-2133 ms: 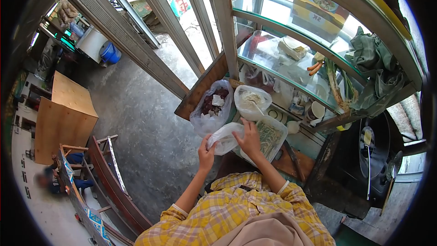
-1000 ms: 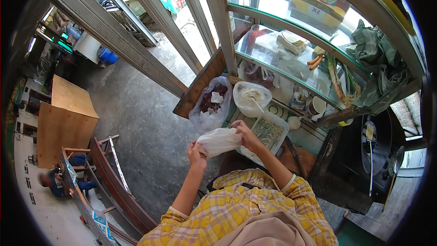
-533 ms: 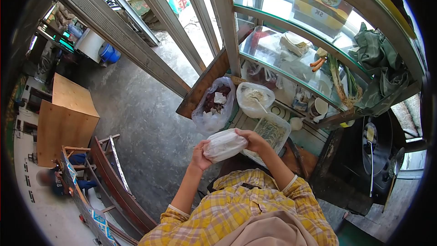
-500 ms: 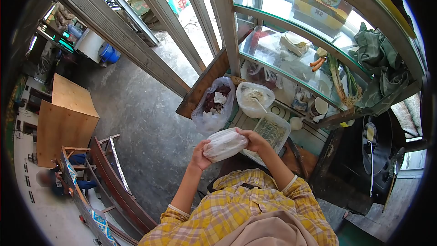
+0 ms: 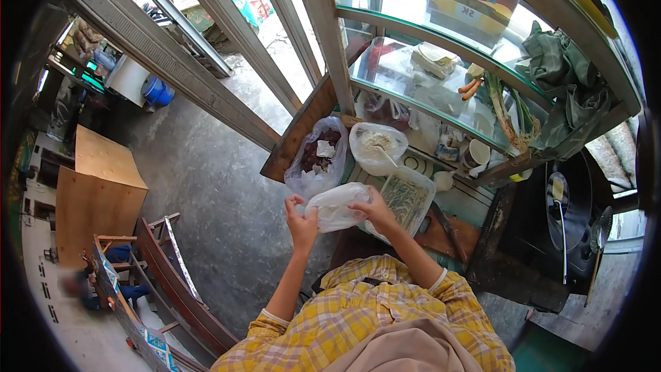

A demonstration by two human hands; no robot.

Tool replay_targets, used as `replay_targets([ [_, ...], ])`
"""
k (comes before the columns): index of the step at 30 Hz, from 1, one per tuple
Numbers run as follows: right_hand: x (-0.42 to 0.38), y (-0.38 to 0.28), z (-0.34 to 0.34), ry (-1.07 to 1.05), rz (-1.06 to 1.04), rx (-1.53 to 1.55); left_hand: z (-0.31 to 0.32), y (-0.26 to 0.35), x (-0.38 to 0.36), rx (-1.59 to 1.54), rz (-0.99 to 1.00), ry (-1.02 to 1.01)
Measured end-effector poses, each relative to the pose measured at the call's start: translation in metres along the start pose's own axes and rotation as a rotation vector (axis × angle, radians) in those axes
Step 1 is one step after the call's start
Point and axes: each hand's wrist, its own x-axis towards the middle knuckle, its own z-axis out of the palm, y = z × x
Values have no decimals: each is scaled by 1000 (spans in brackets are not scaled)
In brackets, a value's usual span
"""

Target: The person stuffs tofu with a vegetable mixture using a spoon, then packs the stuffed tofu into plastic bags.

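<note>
Between my two hands is a white plastic bag point(image 5: 336, 207) with pale contents I cannot make out. My left hand point(image 5: 301, 223) pinches its left end, and my right hand point(image 5: 375, 210) grips the right end. Just beyond it, a plastic-lined container point(image 5: 319, 182) holds dark red pieces and white scraps. To its right sits a bowl lined with clear plastic point(image 5: 354, 141), with whitish flour-like stuff and a spoon handle in it. A clear rectangular tub point(image 5: 432, 196) with thin greenish shreds stands right beside my right hand.
A glass display case point(image 5: 441, 111) rises behind the counter, with carrots point(image 5: 470, 88) and leeks point(image 5: 500, 107) on its shelf. At right is a black wok point(image 5: 582, 207) with a long-handled spatula point(image 5: 561, 227). A knife point(image 5: 447, 231) lies on a wooden board point(image 5: 430, 238). A person sits at far left near a bench.
The bag has shifted slightly left and up, and its left end now looks looser. My left fingers have moved up along its edge. The camera view has shifted a little.
</note>
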Motion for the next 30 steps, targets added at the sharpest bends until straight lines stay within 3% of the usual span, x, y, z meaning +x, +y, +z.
replay_targets([
  [1, -2, 1, 4, 147, -190, -215, 2, -11, 3, 117, 130, 39],
  [4, -7, -8, 5, 184, -501, -590, 1, -5, 5, 261, 367, 51],
  [5, -10, -15, 5, 129, -445, -615, 0, 5, 5, 273, 423, 34],
  [8, -13, -24, 7, 42, -335, -655, -4, 28, 0, 114, 187, -156],
  [10, -9, -20, 10, 85, -336, -641, -4, 16, 0, 136, 289, -213],
  [13, -8, -31, 13, 61, -118, -704, -4, 16, -2, 181, 399, -298],
  [16, -6, -38, 15, 53, -49, -764, -6, 21, -4, 252, 480, -369],
  [20, -8, -39, 15, -14, -115, -819, -8, 20, -8, 320, 435, -366],
  [23, -11, -32, 14, -79, -160, -823, -7, 11, -6, 243, 209, -352],
  [26, -13, -28, 14, -149, -186, -814, -9, 19, -5, 232, 169, -332],
  [30, -16, -32, 20, -220, -193, -882, -9, 29, -6, 412, 335, -269],
])
